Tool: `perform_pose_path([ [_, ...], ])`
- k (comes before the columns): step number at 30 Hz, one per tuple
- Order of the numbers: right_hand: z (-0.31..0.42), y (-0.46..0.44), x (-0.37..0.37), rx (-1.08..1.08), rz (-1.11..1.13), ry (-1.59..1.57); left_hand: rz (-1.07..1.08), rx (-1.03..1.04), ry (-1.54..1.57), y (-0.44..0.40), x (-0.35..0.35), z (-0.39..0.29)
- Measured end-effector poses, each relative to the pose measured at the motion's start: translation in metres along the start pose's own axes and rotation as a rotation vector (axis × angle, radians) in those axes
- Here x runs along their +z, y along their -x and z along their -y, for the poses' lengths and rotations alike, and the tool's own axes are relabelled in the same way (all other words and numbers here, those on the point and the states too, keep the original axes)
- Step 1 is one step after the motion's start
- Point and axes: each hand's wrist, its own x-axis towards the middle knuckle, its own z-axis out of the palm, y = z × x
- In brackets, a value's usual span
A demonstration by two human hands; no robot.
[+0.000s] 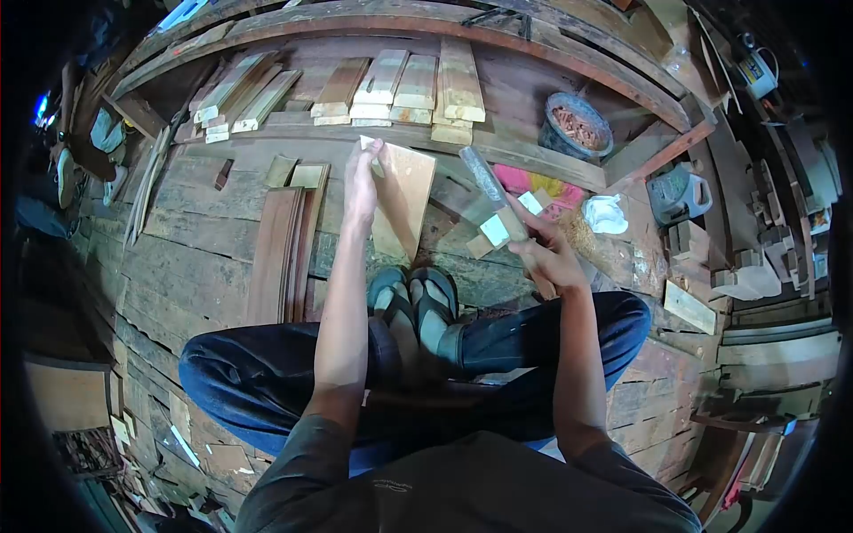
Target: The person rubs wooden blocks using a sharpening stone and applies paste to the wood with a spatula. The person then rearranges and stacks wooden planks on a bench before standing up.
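Note:
My left hand [362, 182] is closed on the upper left edge of a pale wooden board [405, 197], which stands tilted in front of my feet. To the right, my right hand [549, 253] is wrapped round a long tool [484, 176] with a grey, rounded upper part pointing up and left; its lower part is hidden by my fingers. The tool and the board are apart. Small pale wood blocks [494, 231] lie just left of my right hand, and a pink and yellow cloth [542, 188] is behind it.
Stacked boards [384, 78] lie under a long wooden beam [355, 19]. A bucket of wood pieces [577, 127], a white bag [604, 214] and a plastic jug [680, 194] are at the right. Brown boards [277, 253] lie left of my left arm. Another person's foot [114, 184] shows far left.

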Motion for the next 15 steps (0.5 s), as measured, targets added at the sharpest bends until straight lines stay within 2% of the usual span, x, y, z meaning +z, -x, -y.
perform_pose_path([
  [3, 0.002, 0.0, 0.001, 0.012, 0.0, 0.005, 0.172, 0.034, 0.052, 0.002, -0.001, -0.011],
  [9, 0.004, 0.001, 0.003, 0.014, -0.001, 0.006, 0.156, 0.02, 0.053, 0.012, 0.002, -0.025],
  [15, -0.001, 0.0, 0.005, -0.009, -0.011, -0.001, 0.287, 0.078, 0.145, 0.002, -0.006, -0.003],
])
